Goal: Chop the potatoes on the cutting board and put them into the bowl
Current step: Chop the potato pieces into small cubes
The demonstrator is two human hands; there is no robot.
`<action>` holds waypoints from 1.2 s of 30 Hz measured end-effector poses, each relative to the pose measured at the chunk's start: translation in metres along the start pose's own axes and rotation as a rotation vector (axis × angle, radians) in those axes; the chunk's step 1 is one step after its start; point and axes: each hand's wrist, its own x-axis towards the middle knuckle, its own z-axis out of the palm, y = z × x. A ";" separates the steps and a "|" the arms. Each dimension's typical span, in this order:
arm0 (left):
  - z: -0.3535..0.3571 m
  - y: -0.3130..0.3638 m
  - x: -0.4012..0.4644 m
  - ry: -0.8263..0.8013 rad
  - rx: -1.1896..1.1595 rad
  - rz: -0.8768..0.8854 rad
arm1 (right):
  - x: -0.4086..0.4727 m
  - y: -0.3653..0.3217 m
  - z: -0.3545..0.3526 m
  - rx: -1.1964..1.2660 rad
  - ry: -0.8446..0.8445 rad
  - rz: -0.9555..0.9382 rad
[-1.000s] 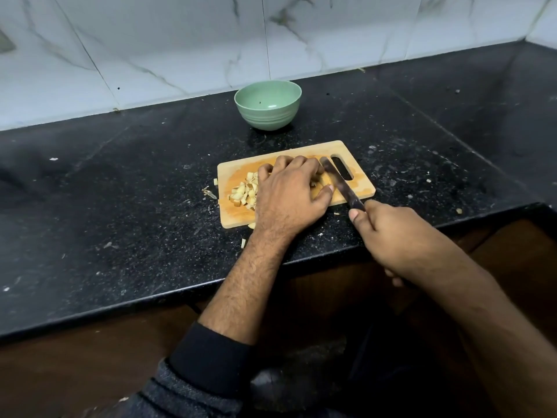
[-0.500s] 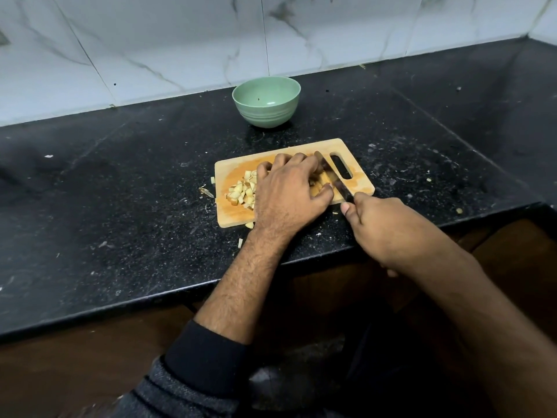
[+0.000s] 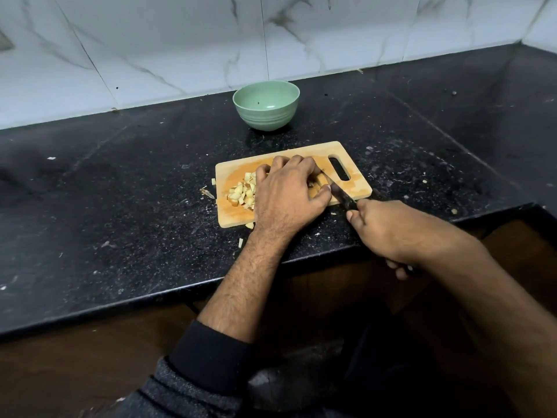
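Observation:
A wooden cutting board [image 3: 235, 173] lies on the black counter. A pile of chopped potato pieces [image 3: 242, 193] sits on its left half. My left hand [image 3: 287, 193] is curled over a potato piece in the middle of the board, which it mostly hides. My right hand [image 3: 391, 230] grips the handle of a knife [image 3: 339, 193], whose blade lies against the left fingers over the board. The green bowl [image 3: 266, 105] stands behind the board and looks empty.
A few stray potato bits [image 3: 241, 242] lie on the black counter [image 3: 120, 191] around the board's left and front edges. The marble tiled wall [image 3: 180, 40] rises behind the bowl. The counter's front edge runs just below my wrists.
The knife blade has slid back toward me across the board and dipped lower beside the left fingers. My left hand stays in place on the potato.

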 end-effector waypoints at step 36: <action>0.000 -0.005 0.002 -0.067 -0.003 0.032 | -0.002 0.012 0.005 0.237 0.051 -0.071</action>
